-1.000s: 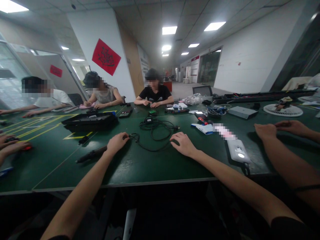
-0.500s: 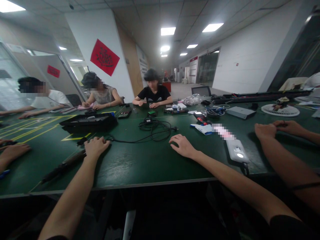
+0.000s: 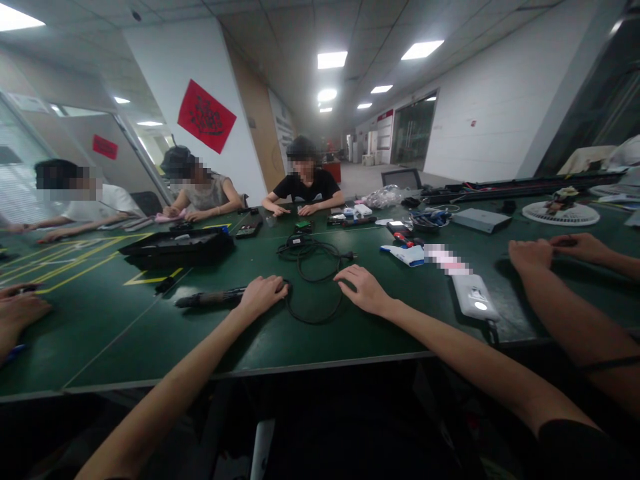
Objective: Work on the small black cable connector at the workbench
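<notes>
Gripping black corded handheld tool in left hand, left of frame centre; right hand near black cable, mid-frame.

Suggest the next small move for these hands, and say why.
Perhaps draw the slack of the cord aside with the right hand, which appears to hold nothing and lies close by; the cord bends loosely towards the left hand, which grips one end of the dark tool.

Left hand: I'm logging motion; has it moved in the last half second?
Yes, the left hand moved right, from in front of the tray to past its right end.
</notes>
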The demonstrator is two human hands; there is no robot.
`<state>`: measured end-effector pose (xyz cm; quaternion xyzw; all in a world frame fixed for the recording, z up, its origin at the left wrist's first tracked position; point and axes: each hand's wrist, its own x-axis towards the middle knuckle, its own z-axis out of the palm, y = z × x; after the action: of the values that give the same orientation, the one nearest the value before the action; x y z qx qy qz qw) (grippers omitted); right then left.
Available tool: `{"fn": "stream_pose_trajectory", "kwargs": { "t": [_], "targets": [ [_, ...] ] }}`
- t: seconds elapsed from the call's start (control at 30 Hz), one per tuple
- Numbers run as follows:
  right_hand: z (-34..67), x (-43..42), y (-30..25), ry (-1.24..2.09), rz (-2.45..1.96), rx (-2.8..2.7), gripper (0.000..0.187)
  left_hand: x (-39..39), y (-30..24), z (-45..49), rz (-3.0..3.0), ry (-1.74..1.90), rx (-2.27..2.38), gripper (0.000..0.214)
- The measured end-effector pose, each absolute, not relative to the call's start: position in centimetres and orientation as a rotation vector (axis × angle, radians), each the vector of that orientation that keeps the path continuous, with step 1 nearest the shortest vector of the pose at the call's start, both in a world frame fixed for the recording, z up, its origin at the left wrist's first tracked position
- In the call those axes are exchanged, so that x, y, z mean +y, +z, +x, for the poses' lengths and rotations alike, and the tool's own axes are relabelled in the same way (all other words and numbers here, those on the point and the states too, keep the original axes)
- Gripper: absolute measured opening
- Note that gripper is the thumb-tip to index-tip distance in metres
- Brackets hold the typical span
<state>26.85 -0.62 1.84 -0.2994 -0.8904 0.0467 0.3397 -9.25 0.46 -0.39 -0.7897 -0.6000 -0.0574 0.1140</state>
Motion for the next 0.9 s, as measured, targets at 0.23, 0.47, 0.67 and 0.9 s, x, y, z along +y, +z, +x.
{"fn": "stream_pose_trajectory", "kwargs": {
  "t": [0.23,0.47,0.67,0.9],
  "targets": [
    [26.5,-0.7,1.5,-0.053,-0.765,-2.422,0.019,0.0,-0.7,2.2,-2.333,-0.207,-1.632,0.045],
    [27.3,0.1,1.5,-0.100,-1.094,-2.365,0.026,-0.9,-1.0,10.0,-2.446,-0.233,-1.564,0.050],
    [28.3,0.6,1.8,-0.048,-1.214,-2.288,0.036,-1.6,-0.2,11.2,-2.553,-0.263,-1.333,0.047],
    [29.2,0.7,2.5,0.278,-0.927,-2.562,0.032,-2.2,1.6,4.2,-2.715,-0.301,-0.831,0.031]
  ]
}}
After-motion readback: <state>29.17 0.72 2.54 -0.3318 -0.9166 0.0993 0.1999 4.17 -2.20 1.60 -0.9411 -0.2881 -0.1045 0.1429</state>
